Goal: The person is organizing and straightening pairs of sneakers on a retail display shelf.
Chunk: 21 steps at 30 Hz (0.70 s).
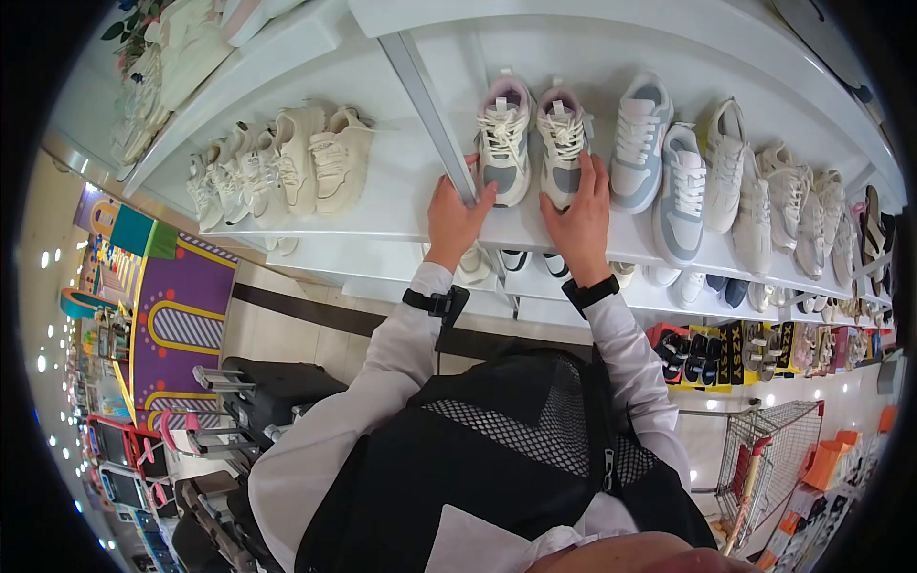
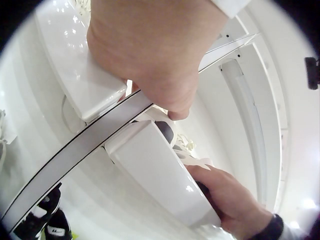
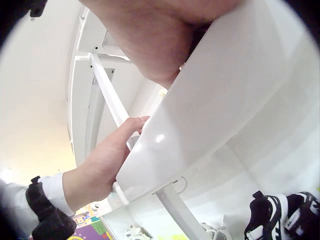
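Note:
Two cream sneakers with grey toes and pinkish collars stand side by side on a white shelf (image 1: 392, 205), the left one (image 1: 503, 143) next to a metal post (image 1: 425, 105). My left hand (image 1: 458, 220) is at the post, its thumb against the left sneaker's toe and its other fingers partly hidden by the post. My right hand (image 1: 578, 220) holds the toe of the right sneaker (image 1: 561, 143), thumb on the near left side and fingers along the right. The left wrist view shows the right hand (image 2: 232, 197) at the shelf edge; the right wrist view shows the left hand (image 3: 102, 165) beside the post.
Grey-blue and white sneakers (image 1: 635, 143) stand to the right, cream sneakers (image 1: 339, 162) to the left. Lower shelves hold more shoes. A shopping cart (image 1: 769, 449) is at the lower right, and a black suitcase (image 1: 287, 387) stands at the lower left.

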### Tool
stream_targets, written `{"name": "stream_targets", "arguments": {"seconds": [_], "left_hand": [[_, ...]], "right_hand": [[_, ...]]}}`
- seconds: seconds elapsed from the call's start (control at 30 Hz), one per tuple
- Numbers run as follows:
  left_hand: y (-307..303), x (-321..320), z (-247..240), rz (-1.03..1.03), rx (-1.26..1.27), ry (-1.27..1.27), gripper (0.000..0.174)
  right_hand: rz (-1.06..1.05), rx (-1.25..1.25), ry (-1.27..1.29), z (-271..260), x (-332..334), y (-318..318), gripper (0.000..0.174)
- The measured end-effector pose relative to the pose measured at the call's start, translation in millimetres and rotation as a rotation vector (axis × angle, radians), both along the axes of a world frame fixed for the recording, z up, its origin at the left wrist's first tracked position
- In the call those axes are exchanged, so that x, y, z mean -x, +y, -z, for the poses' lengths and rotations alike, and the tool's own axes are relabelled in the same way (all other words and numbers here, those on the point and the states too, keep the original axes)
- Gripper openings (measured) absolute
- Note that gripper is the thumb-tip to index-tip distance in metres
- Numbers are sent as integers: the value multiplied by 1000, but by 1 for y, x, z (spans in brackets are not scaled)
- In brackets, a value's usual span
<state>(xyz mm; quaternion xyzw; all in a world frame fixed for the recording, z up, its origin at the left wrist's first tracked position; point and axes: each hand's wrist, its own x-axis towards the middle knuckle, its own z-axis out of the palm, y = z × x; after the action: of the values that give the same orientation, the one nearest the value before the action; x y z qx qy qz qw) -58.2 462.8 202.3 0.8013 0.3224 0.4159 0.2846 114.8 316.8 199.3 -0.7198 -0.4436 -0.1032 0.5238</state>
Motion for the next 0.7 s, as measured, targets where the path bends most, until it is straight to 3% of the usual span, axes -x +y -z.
{"name": "stream_targets", "arguments": {"seconds": [0.7], "left_hand": [[2, -2, 3, 0, 3, -14, 59]], "right_hand": [[52, -12, -66, 1, 3, -1, 92]]}}
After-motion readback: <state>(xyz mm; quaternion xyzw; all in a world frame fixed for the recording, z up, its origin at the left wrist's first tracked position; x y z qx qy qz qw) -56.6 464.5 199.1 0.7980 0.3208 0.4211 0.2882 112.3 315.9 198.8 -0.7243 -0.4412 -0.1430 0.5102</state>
